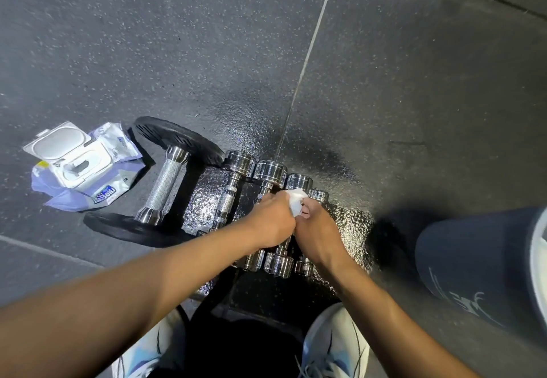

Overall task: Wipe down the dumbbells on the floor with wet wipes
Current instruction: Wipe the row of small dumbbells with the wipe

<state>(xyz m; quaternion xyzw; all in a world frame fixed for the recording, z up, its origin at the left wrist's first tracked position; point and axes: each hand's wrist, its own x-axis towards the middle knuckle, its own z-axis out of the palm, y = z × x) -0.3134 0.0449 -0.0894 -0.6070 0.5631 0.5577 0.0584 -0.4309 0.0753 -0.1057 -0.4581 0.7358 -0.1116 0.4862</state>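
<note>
Sneakers [334, 345] at the bottom, both bare forearms stretched out over the speckled floor [414, 111]. Off to the left lies the wipes pack [118, 167], its white lid [57, 143] flipped right open and the slot exposed; what's left inside, can't tell. Now the hands: left hand [273, 223] and right hand [318, 235] meet knuckle to knuckle, fingers curled, both pinching one crumpled white wet wipe [296, 200]. They're over the row of four chrome dumbbells [269, 170], side by side on a floor seam. A black-plated dumbbell [165, 185] lies between that row and the pack.
</note>
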